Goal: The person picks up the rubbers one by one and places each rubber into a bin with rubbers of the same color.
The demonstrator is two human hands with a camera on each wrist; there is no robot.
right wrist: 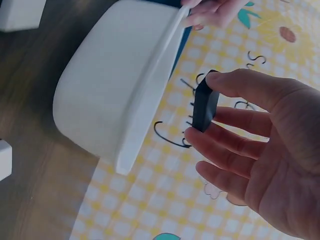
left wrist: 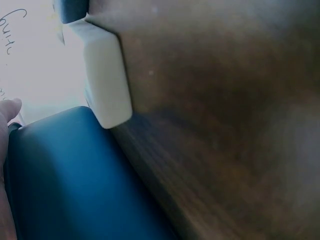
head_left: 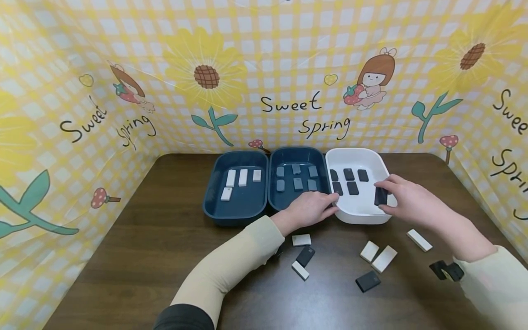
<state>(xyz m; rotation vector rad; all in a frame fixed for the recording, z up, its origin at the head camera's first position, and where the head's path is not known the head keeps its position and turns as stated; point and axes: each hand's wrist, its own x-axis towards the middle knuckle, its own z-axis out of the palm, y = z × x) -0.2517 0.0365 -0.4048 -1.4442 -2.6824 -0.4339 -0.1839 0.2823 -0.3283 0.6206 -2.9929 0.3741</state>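
Note:
In the head view my right hand (head_left: pixel 406 197) holds a small black block (head_left: pixel 381 196) between thumb and fingers over the right side of a white tray (head_left: pixel 367 219). The right wrist view shows this black block (right wrist: pixel 205 102) pinched by its ends, beside the tray's rim. My left hand (head_left: pixel 309 208) pinches the front left rim of the white tray, where it meets the middle blue tray (head_left: pixel 277 205). Several black blocks (head_left: pixel 352 188) lie in two rows inside the white tray. Only a sliver of the left hand (left wrist: pixel 6 125) shows in the left wrist view.
Several grey-blue blocks (head_left: pixel 298 184) lie in the middle tray. A left blue tray (head_left: pixel 210 206) holds several white blocks (head_left: pixel 243 177). On the brown table (head_left: pixel 136 256), in front of the trays, lie loose white blocks (head_left: pixel 384 259) and black blocks (head_left: pixel 368 281). A patterned cloth (head_left: pixel 255 82) stands behind.

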